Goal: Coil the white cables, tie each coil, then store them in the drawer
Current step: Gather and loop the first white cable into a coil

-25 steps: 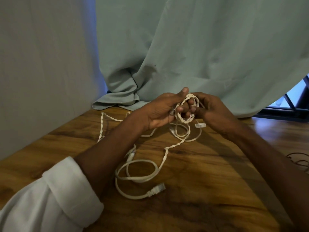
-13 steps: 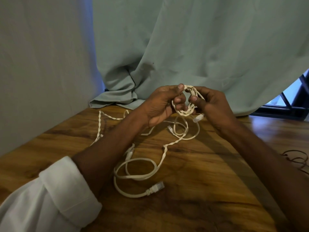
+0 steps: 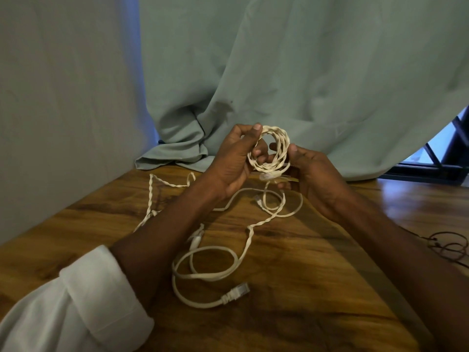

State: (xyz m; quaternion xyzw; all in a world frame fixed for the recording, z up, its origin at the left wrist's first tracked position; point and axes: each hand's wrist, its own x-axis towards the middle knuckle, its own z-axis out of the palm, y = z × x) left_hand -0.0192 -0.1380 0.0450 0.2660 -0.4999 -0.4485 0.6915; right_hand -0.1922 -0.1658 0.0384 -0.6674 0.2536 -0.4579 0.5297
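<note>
Above the table (image 3: pixel 317 288), my left hand (image 3: pixel 232 165) and right hand (image 3: pixel 308 171) grip the twisted cable coil (image 3: pixel 271 153), raised higher than a second ago; winding continues, untied.

Bare wooden table (image 3: pixel 291 313) lies open at lower centre and right. Loose white cables (image 3: pixel 208 273) clutter the middle, a dark wire (image 3: pixel 449 246) the right edge, and the curtain (image 3: pixel 291 72) blocks the upper frame.
</note>
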